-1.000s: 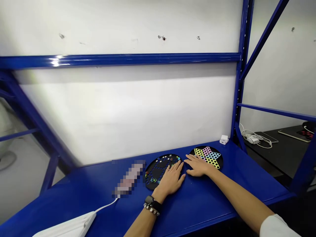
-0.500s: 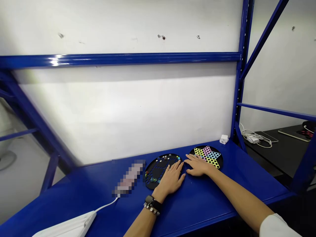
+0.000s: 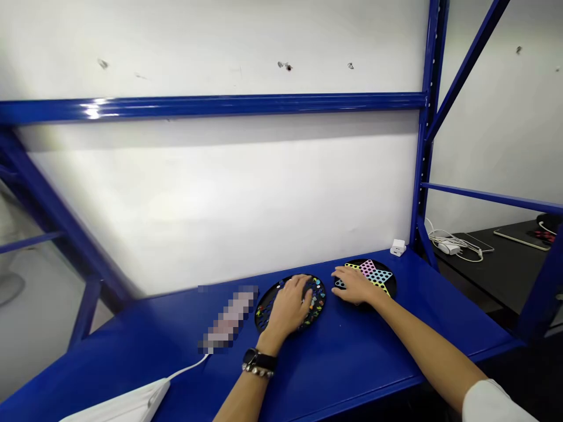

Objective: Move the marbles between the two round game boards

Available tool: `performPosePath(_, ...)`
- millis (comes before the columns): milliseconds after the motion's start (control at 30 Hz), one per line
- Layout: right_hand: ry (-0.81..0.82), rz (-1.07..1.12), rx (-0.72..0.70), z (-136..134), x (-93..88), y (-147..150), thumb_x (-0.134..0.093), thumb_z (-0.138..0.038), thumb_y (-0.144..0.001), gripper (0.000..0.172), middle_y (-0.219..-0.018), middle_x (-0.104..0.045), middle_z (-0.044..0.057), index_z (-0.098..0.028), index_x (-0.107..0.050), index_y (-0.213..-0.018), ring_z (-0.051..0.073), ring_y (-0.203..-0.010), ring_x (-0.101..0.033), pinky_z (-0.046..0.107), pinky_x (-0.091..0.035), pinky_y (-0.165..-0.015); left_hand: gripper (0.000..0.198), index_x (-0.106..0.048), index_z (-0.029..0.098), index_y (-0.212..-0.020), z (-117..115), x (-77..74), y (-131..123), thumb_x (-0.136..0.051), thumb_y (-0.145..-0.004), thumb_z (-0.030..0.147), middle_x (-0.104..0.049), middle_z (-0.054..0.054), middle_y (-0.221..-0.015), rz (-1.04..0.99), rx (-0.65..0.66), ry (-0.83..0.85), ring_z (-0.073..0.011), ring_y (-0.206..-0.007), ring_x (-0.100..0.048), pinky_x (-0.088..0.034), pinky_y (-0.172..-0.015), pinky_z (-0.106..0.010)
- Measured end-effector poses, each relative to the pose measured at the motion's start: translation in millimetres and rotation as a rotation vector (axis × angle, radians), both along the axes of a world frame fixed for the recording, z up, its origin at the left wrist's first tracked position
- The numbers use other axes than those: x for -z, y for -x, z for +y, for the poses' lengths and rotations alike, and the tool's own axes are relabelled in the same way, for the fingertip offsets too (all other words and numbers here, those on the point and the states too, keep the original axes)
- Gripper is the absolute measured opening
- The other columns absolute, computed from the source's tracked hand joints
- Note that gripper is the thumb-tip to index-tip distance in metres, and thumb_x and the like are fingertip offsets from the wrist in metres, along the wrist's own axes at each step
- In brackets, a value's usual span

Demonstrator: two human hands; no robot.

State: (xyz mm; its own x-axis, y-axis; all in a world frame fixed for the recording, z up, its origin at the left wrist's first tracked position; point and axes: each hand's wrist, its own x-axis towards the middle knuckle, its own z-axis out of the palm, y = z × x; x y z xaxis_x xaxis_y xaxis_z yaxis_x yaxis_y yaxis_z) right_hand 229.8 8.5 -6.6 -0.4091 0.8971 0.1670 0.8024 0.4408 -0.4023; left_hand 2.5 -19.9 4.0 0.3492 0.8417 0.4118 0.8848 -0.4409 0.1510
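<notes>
My left hand (image 3: 289,306), with a dark watch and beaded bracelet on the wrist, lies over a round black tray (image 3: 262,303) with holes in its surface. Its fingers are bent slightly and the thumb stands apart. Small colourful marbles (image 3: 317,282) show around the tray's edge; my palm hides the middle. To the right, my right hand (image 3: 354,286) reaches over the left side of a Chinese checkers board (image 3: 377,275), a black disc with a pink, blue and yellow star of holes. Its fingers are apart, and nothing shows in them.
The blue tabletop (image 3: 352,351) runs along a white wall, beneath a blue metal frame. A pixelated item (image 3: 231,319) lies left of the tray, a white cable running to a white power strip (image 3: 121,401). White chargers (image 3: 398,247) stand at the back right.
My left hand has moved left and further back, from the right side of the tray to over its middle, uncovering marbles on the right. My right hand has shifted slightly, staying at the star board.
</notes>
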Motion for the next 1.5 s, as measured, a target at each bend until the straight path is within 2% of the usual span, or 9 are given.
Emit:
performPosePath(167, -0.002, -0.060, 0.195, 15, -4.2, -29, -0.048, -0.041, -0.089, 0.050, -0.143, -0.049, 0.013, -0.020, -0.053, -0.134, 0.031, -0.134, -0.039, 0.048, -0.029, -0.109, 0.035, -0.059, 0.019, -0.120, 4, -14.7, 18, -0.035, -0.095, 0.026, -0.063, -0.009, -0.122, -0.038, -0.185, -0.007, -0.0251, -0.112, -0.059, -0.048, -0.093, -0.037)
performPosePath(333, 0.167, -0.169, 0.332, 22, -6.7, -56, -0.047, -0.058, -0.088, 0.064, -0.143, -0.046, 0.016, -0.018, -0.048, -0.138, 0.036, -0.132, -0.037, 0.052, -0.031, -0.104, 0.035, -0.063, 0.021, -0.113, 3, -15.3, 19, -0.035, -0.093, 0.024, -0.067, -0.007, -0.118, -0.012, -0.188, 0.105, -0.0228, -0.110, -0.061, -0.047, -0.092, -0.034)
performPosePath(533, 0.140, -0.256, 0.321, 13, -15.9, -44, -0.051, -0.068, -0.082, 0.068, -0.133, -0.052, 0.019, -0.017, -0.057, -0.127, 0.040, -0.125, -0.043, 0.051, -0.036, -0.098, 0.032, -0.067, 0.023, -0.107, 4, -15.7, 22, -0.040, -0.090, 0.026, -0.070, -0.005, -0.114, -0.016, -0.222, 0.227, -0.0215, -0.106, -0.064, -0.049, -0.086, -0.030)
performPosePath(700, 0.116, -0.272, 0.236, 1, -21.6, -22, -0.054, -0.072, -0.078, 0.073, -0.132, -0.052, 0.020, -0.018, -0.057, -0.128, 0.040, -0.120, -0.047, 0.048, -0.041, -0.093, 0.032, -0.067, 0.024, -0.106, 3, -17.3, 25, -0.040, -0.089, 0.025, -0.071, -0.005, -0.114, -0.043, -0.228, 0.254, -0.0235, -0.105, -0.064, -0.048, -0.082, -0.032)
performPosePath(833, 0.093, -0.273, 0.225, -2, -22.6, -17, -0.054, -0.072, -0.077, 0.073, -0.127, -0.055, 0.020, -0.017, -0.059, -0.124, 0.039, -0.117, -0.050, 0.047, -0.042, -0.092, 0.032, -0.068, 0.025, -0.106, 3, -17.5, 24, -0.041, -0.088, 0.026, -0.072, -0.004, -0.109, -0.039, -0.237, 0.282, -0.0237, -0.100, -0.066, -0.048, -0.077, -0.031)
performPosePath(1033, 0.103, -0.251, 0.265, -1, -26.0, -21, -0.057, -0.069, -0.077, 0.059, -0.122, -0.060, 0.017, -0.020, -0.065, -0.109, 0.035, -0.112, -0.055, 0.043, -0.045, -0.087, 0.028, -0.070, 0.026, -0.098, 3, -16.1, 22, -0.045, -0.087, 0.028, -0.075, -0.002, -0.097, -0.028, -0.191, 0.326, -0.0222, -0.092, -0.067, -0.045, -0.071, -0.028)
performPosePath(1167, 0.134, -0.238, 0.292, -1, -29.1, -21, -0.056, -0.065, -0.080, 0.049, -0.109, -0.068, 0.014, -0.020, -0.067, -0.096, 0.031, -0.098, -0.063, 0.039, -0.048, -0.080, 0.025, -0.071, 0.025, -0.090, 2, -13.8, 19, -0.046, -0.089, 0.031, -0.074, -0.002, -0.091, -0.009, -0.120, 0.394, -0.0198, -0.085, -0.068, -0.045, -0.072, -0.028)
performPosePath(1367, 0.167, -0.165, 0.327, 2, -26.9, -25, -0.059, -0.052, -0.082, 0.030, -0.090, -0.071, 0.010, -0.022, -0.064, -0.081, 0.026, -0.084, -0.067, 0.033, -0.047, -0.069, 0.030, -0.069, 0.024, -0.099, 8, -10.9, 25, -0.041, -0.091, 0.028, -0.074, -0.004, -0.099, -0.062, -0.127, 0.334, -0.0202, -0.093, -0.067, -0.046, -0.078, -0.027)
performPosePath(1500, 0.187, -0.124, 0.331, 4, -24.6, -28, -0.058, -0.054, -0.083, 0.033, -0.084, -0.071, 0.009, -0.022, -0.062, -0.076, 0.025, -0.078, -0.067, 0.032, -0.046, -0.066, 0.032, -0.068, 0.024, -0.103, 12, -9.6, 30, -0.038, -0.092, 0.028, -0.073, -0.004, -0.103, -0.071, -0.164, 0.299, -0.0204, -0.095, -0.067, -0.047, -0.077, -0.027)
